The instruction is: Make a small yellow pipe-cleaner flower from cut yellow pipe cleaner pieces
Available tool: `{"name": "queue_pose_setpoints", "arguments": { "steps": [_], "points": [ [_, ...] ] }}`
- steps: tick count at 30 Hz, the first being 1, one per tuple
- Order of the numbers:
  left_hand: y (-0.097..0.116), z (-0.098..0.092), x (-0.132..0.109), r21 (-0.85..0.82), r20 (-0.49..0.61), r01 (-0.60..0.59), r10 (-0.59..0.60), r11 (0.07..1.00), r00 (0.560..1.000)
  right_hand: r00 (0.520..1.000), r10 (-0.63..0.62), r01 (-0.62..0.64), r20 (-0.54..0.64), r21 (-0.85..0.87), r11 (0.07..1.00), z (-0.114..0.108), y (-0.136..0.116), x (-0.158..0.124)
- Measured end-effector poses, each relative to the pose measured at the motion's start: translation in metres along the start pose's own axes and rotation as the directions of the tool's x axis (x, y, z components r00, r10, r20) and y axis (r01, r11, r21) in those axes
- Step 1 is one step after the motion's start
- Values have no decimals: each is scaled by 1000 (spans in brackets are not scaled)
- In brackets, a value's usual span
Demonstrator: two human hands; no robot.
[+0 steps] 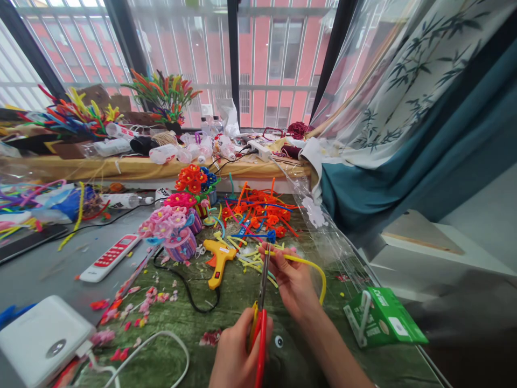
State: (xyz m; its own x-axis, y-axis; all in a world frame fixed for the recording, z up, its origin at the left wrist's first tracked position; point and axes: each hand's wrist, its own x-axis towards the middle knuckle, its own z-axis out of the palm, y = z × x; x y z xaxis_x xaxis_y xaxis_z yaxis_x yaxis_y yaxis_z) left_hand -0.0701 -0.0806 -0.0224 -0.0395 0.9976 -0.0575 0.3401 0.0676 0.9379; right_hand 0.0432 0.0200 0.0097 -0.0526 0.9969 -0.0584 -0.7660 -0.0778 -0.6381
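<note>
My left hand (239, 353) is wrapped around the red and yellow handles of the scissors (263, 288), whose blades point away from me. In my right hand (297, 283), the fingers pinch a yellow pipe cleaner (321, 269) near one end; the rest curves to the right and down. The scissor blade tips meet the pipe cleaner just left of my right fingers. Behind the hands, short yellow pieces (252, 261) lie on the green tabletop, beside a blue pipe-cleaner flower (271, 235).
A yellow glue gun (219, 261) lies left of the blades, near pink flowers in a pot (181, 245). Orange pipe-cleaner flowers (270, 207) are piled behind. A white power bank (46, 339) and red-buttoned remote (111, 257) are at left; a green box (383, 318) is at right.
</note>
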Motion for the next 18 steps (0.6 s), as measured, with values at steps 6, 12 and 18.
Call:
{"name": "queue_pose_setpoints", "arguments": {
  "steps": [6, 12, 18],
  "points": [
    [6, -1, 0, -54, 13, 42, -41, 998, 999, 1000, -4, 4, 0, -25, 1000, 1, -1, -1],
    [13, 0, 0, -105, 6, 86, -86, 991, 996, 1000, -10, 10, 0, -47, 999, 0, 1, -1],
    [8, -2, -1, -65, -2, 107, -107, 992, 994, 1000, -12, 12, -1, -72, 997, -1, 2, -1]
  ]
}}
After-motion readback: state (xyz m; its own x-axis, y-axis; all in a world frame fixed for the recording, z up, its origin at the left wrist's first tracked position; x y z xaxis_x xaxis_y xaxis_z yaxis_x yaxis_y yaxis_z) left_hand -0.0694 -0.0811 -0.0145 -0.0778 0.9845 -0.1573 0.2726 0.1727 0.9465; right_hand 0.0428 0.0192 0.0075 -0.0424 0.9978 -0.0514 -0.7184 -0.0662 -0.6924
